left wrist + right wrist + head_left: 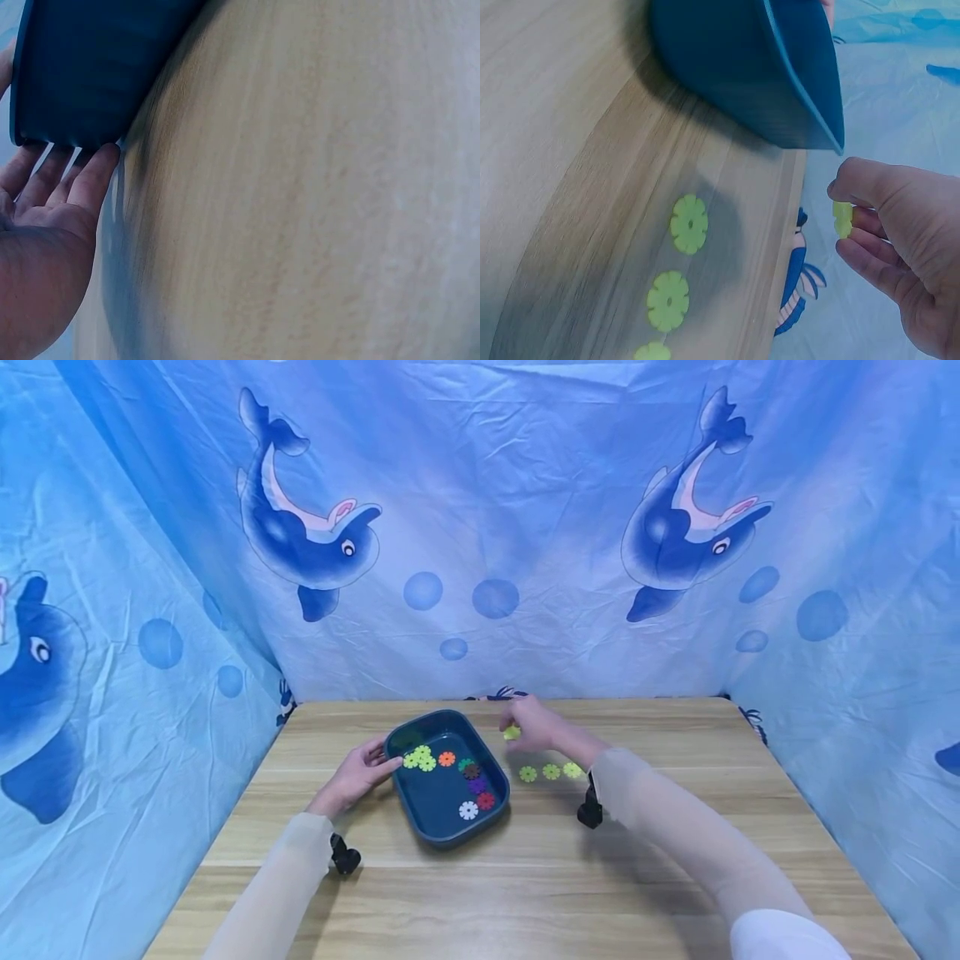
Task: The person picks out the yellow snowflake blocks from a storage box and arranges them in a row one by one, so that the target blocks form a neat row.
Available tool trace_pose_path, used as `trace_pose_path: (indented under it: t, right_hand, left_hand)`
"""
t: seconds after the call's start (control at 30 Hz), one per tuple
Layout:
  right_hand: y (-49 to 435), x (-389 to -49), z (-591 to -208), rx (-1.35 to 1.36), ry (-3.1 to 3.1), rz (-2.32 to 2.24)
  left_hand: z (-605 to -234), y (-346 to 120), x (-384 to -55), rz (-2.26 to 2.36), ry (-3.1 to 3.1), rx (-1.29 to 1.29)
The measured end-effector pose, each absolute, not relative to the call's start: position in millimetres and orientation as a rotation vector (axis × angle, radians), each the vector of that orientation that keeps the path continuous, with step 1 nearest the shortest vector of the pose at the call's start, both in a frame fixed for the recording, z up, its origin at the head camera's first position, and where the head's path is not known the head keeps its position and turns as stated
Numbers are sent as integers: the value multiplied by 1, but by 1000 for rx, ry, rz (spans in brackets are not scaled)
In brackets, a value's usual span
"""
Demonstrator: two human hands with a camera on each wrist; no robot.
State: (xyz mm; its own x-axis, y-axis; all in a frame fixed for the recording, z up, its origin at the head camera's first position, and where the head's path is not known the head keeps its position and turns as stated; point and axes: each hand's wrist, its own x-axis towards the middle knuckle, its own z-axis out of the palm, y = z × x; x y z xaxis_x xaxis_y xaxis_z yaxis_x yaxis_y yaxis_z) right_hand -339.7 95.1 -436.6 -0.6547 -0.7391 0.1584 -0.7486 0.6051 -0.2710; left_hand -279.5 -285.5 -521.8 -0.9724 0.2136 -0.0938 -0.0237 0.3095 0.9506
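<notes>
The right hand (538, 725) pinches a yellow-green notched disc (843, 220) above the wooden table's (525, 893) far side, right of the dark blue tub (429, 802) — probably light, stiff plastic, best held by its rim. The left hand (358, 775) grips the tub's left edge — thumb over, fingers outside.

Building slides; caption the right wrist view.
Right hand pinching a yellow-green notched disc near a blue bin, matching discs on the wood tabletop.

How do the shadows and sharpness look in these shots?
Head view: soft shadows beside the tray and below the right forearm; left wrist view: tabletop grain soft, paler toward the right; right wrist view: broad soft shadow beside the yellow-green pieces.
</notes>
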Motion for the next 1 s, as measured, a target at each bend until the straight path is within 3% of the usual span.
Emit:
trace_pose_path:
  t: [1.0]
  right_hand:
    - [164, -329, -460, 1085, -2932, 557]
  left_hand:
    - [-524, -287, -280, 1753, 2359, 186]
